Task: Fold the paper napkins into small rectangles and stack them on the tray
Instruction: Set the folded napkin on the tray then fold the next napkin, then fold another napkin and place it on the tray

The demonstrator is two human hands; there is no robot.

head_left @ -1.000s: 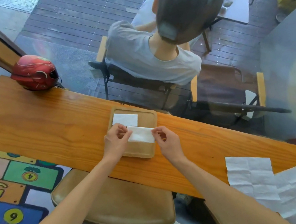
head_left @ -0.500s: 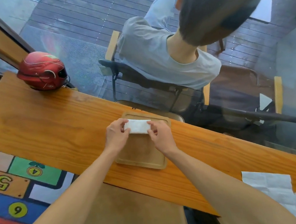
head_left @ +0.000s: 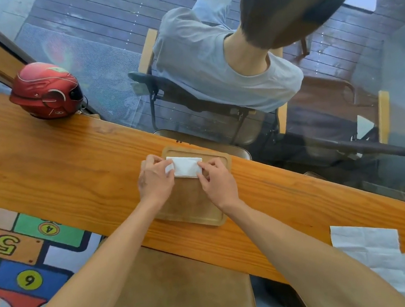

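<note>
A long wooden counter runs from the left edge to the lower right of the frame. A shallow wooden tray sits on it at frame centre, against the counter's far edge.

A folded white napkin, a small rectangle, lies at the upper end of the tray. The left hand is at the napkin's left end, with thumb and fingers curled and pinching that end. The right hand is at the napkin's right end, with its fingertips bent onto the lower right corner and pinching it. Whether another folded napkin lies beneath this one cannot be told. The lower part of the tray is bare wood.

Unfolded napkins, creased and overlapping, lie flat on the counter at the lower right of the frame, well apart from the tray.

A red helmet rests on the counter's far end at the upper left. A tan cushioned stool stands under the counter at lower centre, between the two forearms. A floor mat with coloured numbered squares shows at the lower left. Beyond a glass pane at the upper centre and right, a person in a grey shirt sits on a chair with their back to the camera, on dark decking.
</note>
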